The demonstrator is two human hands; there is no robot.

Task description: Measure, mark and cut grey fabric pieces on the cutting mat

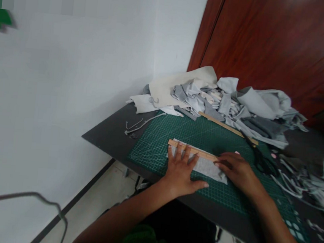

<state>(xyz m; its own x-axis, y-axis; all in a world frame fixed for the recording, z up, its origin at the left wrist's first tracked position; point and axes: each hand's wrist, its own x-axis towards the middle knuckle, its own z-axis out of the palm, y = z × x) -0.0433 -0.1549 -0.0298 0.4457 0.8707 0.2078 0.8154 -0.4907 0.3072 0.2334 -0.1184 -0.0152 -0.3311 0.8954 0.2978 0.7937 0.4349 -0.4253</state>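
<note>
A small grey fabric piece (pixel 206 168) lies on the green cutting mat (pixel 159 144). A wooden ruler (pixel 201 153) rests along its far edge. My left hand (pixel 180 170) lies flat with fingers spread, pressing the ruler and fabric down. My right hand (pixel 236 170) is at the ruler's right end, fingers curled as in a pinch; what they hold is hidden.
A heap of grey and white fabric scraps (pixel 232 101) fills the back of the dark table (pixel 106 133), with a second long wooden ruler (pixel 227 127) in front of it. Black scissors (pixel 263 160) and fabric strips (pixel 302 181) lie to the right. A wall is on the left.
</note>
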